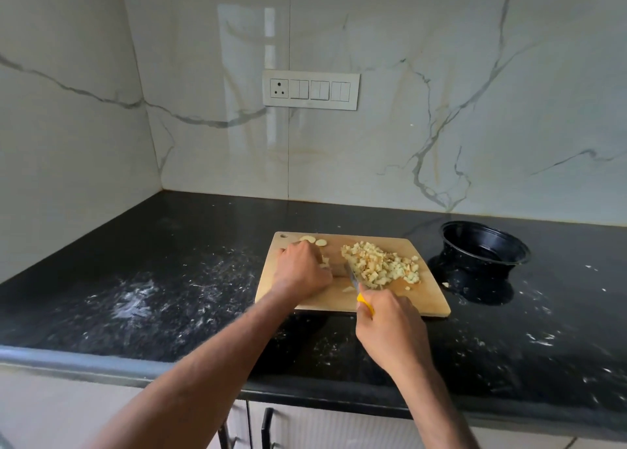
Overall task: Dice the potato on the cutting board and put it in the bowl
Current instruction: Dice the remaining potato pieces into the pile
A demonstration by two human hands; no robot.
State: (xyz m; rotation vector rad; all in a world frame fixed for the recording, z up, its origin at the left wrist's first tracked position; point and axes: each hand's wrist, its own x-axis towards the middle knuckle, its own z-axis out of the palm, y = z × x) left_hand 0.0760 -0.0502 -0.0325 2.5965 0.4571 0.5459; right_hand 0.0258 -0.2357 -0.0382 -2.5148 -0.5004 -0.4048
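Observation:
A wooden cutting board lies on the black counter. A heap of diced potato covers its right half. Two potato slices sit at the board's far left corner. My left hand is curled over a remaining potato piece on the board's left part, holding it down. My right hand grips a yellow-handled knife, whose blade points away from me, between my left hand and the heap. The black bowl stands to the right of the board, apparently holding no potato.
The black counter carries white smears and crumbs, and one potato bit lies off the board near the bowl. A marble wall with a switch panel rises behind. Cabinet handles show below the counter's front edge.

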